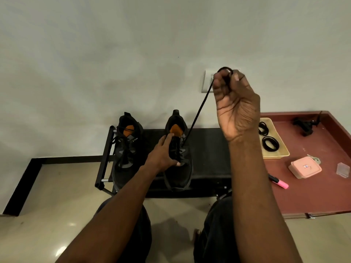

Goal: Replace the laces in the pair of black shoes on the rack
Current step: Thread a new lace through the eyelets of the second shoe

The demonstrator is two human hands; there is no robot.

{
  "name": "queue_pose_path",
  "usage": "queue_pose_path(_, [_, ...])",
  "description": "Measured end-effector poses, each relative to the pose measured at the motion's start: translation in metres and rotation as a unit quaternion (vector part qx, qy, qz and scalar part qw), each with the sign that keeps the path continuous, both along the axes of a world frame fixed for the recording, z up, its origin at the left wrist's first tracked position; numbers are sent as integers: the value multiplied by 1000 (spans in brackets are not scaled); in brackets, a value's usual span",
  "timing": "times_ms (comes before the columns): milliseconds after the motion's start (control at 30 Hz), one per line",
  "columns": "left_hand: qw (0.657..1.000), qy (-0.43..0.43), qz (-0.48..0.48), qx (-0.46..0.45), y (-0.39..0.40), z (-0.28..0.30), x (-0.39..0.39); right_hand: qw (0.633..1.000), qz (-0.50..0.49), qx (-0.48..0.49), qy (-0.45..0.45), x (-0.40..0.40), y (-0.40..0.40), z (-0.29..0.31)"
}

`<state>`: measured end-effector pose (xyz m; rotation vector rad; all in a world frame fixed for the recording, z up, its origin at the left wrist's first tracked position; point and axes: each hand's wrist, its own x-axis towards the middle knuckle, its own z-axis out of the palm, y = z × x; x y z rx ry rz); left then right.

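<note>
Here, on a low black metal shoe rack, the left hand clasps the right-hand black lace-up shoe while the raised right hand pinches its taut black lace; the other black shoe stands just left

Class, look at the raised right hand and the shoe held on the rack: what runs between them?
In the head view, a taut black lace runs from the right hand down to the eyelets of the right shoe, which the left hand steadies on the rack.
</note>
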<state>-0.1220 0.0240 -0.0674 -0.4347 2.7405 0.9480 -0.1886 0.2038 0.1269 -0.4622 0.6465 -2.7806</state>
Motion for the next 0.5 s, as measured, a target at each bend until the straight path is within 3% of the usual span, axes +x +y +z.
queue_pose_path(67, [1000,3,9,5,1,0,1,985,-87,139,-55,-2,-9,-27])
queue_pose_path(100, [1000,4,13,10,1,0,2,941,-154,288,-84,-5,-13,-48])
queue_pose_path(167, [1000,11,16,19,1,-2,4,751,-212,623,-58,-6,-17,-94])
queue_pose_path(200, [1000,12,17,22,1,-2,5,670,-183,719,-4,-5,-19,-113])
queue_pose_path(233, [1000,13,18,22,0,-1,5,629,-138,764,48,-4,-23,-129])
queue_pose_path(333, [999,15,12,25,-2,-2,4,615,23,779,118,-1,-35,-155])
queue_pose_path(367, [999,16,11,27,-1,-2,4,589,60,796,123,-1,-38,-159])
queue_pose_path(467, [999,13,18,28,-1,0,6,461,80,874,134,-3,-40,-175])
queue_pose_path(500, [999,12,19,28,-1,0,6,433,78,888,131,-4,-38,-179])
